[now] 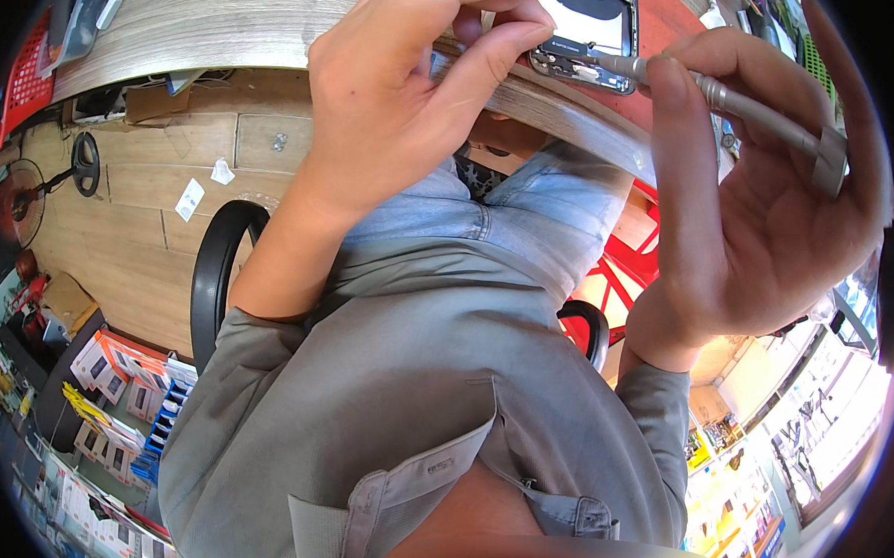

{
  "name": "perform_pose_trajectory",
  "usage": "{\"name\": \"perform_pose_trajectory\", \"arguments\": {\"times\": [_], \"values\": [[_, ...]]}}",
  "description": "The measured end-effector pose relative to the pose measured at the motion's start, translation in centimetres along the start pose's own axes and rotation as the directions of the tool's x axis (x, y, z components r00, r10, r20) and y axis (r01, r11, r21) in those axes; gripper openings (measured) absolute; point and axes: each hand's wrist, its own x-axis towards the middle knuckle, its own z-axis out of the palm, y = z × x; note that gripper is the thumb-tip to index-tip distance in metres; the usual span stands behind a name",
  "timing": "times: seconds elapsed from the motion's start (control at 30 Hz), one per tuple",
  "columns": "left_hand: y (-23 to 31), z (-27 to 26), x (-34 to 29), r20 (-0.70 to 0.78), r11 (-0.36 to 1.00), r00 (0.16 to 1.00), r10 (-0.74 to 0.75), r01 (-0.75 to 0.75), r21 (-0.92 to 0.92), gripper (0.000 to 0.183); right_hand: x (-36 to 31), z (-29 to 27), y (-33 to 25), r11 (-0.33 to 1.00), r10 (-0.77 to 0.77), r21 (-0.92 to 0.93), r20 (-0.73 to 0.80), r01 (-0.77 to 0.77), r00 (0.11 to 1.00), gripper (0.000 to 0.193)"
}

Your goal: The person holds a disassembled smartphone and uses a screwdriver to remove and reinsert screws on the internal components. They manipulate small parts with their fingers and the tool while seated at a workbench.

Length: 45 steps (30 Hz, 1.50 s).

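An opened smartphone [594, 74] with its inner parts bare lies at the table's edge, top centre. My right hand [759, 213] grips a slim grey precision screwdriver [768, 119]. Its shaft points left, and its tip is at the lower part of the phone's inside. The driver's wide end cap rests against my curled fingers. My left hand [400, 87] is beside the phone's left edge, thumb and index finger pinched together. What sits between those fingertips, if anything, is too small to make out.
The phone lies by a red mat [663, 24] on a wooden table [219, 25]. Pens and a clear tray [84, 14] are at the far left, near a red basket [24, 91]. Black chair armrests [218, 269] flank me. A fan [21, 201] stands on the left.
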Motion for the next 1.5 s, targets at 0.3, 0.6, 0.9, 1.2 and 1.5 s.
{"name": "perform_pose_trajectory", "arguments": {"times": [0.3, 0.6, 0.9, 1.2, 1.5], "values": [[-0.5, 0.0, 0.9, 0.019, 0.987, 0.987, 0.160, -0.160, -0.003, 0.035, -0.2, 0.1, 0.2, 0.998, 0.061, -0.022, 0.008, -0.061, 0.998, 0.063], [0.1, -0.1, 1.1, 0.022, 0.990, 0.989, 0.145, -0.144, -0.003, 0.034, -0.3, 0.2, 0.0, 0.994, 0.101, -0.051, 0.006, -0.100, 0.995, 0.062], [-0.9, 0.0, 0.4, 0.028, 0.995, 0.998, 0.062, -0.059, -0.086, 0.030, -0.3, 0.1, -0.5, 0.984, 0.153, -0.101, 0.030, -0.150, 0.988, 0.062], [-1.0, 0.3, 0.5, 0.038, 0.991, 0.999, 0.007, -0.002, -0.136, 0.030, 0.0, -0.1, -0.9, 0.973, 0.194, -0.135, 0.056, -0.185, 0.979, 0.061], [-1.3, 0.4, 0.2, 0.016, 0.994, 1.000, 0.024, -0.023, -0.105, 0.030, 0.0, -0.1, -1.1, 0.970, 0.207, -0.147, 0.065, -0.196, 0.976, 0.060]]}}
